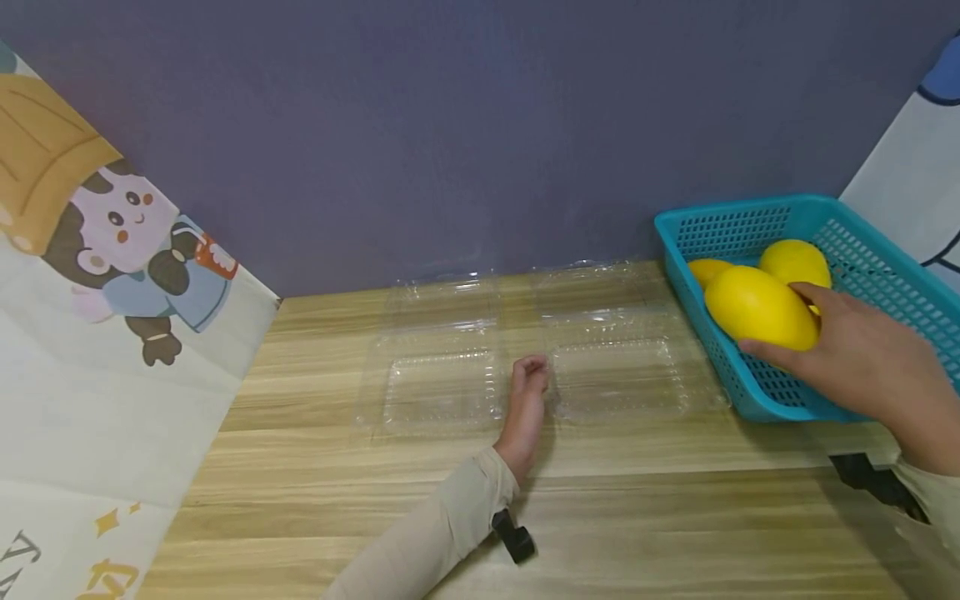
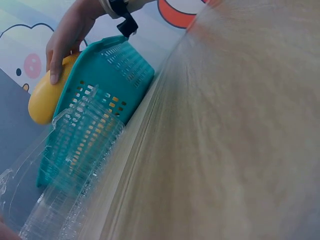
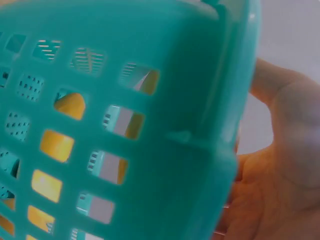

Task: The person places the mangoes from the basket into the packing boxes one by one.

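Note:
My right hand (image 1: 877, 358) holds a large yellow oval fruit (image 1: 757, 308) between thumb and fingers, at the near left rim of a teal plastic basket (image 1: 738, 387). Behind it in the basket lie another yellow fruit (image 1: 798, 260) and a partly hidden orange-yellow one (image 1: 703, 271). My left hand (image 1: 528, 408) rests with loosely bent fingers between two clear plastic clamshell containers, the left one (image 1: 438, 392) and the right one (image 1: 622, 375), both with lids laid back. Whether it touches the right container is unclear. In the right wrist view the basket wall (image 3: 190, 125) hides the held fruit.
A wood-grain table (image 1: 315, 467) carries everything. The dark grey-purple wall (image 1: 465, 142) stands right behind the containers. Printed cartoon panels (image 1: 67, 375) border the left and right sides. The basket's raised walls stand beside the right container.

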`<state>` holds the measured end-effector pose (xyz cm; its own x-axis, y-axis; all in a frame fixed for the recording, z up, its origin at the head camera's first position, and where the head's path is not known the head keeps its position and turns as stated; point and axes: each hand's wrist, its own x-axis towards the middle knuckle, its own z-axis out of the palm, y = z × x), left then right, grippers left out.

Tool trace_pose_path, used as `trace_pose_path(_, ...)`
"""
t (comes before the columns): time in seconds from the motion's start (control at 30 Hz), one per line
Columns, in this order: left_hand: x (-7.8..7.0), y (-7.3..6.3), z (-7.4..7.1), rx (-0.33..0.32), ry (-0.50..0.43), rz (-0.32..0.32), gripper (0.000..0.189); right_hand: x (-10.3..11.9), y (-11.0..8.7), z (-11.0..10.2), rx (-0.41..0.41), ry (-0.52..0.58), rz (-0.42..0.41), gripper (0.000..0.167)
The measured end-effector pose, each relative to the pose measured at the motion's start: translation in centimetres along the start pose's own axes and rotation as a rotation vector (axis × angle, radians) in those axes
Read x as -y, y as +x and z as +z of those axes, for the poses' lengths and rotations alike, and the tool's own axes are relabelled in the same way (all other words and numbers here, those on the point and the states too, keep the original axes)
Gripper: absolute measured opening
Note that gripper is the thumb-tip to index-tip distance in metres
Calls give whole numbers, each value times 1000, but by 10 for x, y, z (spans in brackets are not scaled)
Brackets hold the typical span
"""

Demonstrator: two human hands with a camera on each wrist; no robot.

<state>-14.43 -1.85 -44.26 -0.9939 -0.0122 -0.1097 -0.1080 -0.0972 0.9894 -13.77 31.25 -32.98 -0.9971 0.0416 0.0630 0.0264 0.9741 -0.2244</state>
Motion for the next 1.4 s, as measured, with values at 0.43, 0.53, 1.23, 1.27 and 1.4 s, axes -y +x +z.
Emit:
trace_pose_path(0.43, -1, -1, -3, 84, -44, -13, 49, 10, -5, -2, -20, 11, -9, 115)
trace_pose_path(0.53, -1, -1, -4, 98, -39, -28, 51, 11, -6, -1, -19, 13, -14, 115)
trace_pose_path(1.23, 5, -3, -5, 123, -18, -18, 52, 35, -18, -5, -40, 33, -65, 113)
trace_pose_path(1.27, 5, -3, -5, 119, -18, -13, 53, 36, -19, -5, -44, 36, -66, 113)
trace_pose_path(1.4, 5, -4, -5, 103, -25, 3, 54, 41, -20, -6, -48, 38, -78, 114)
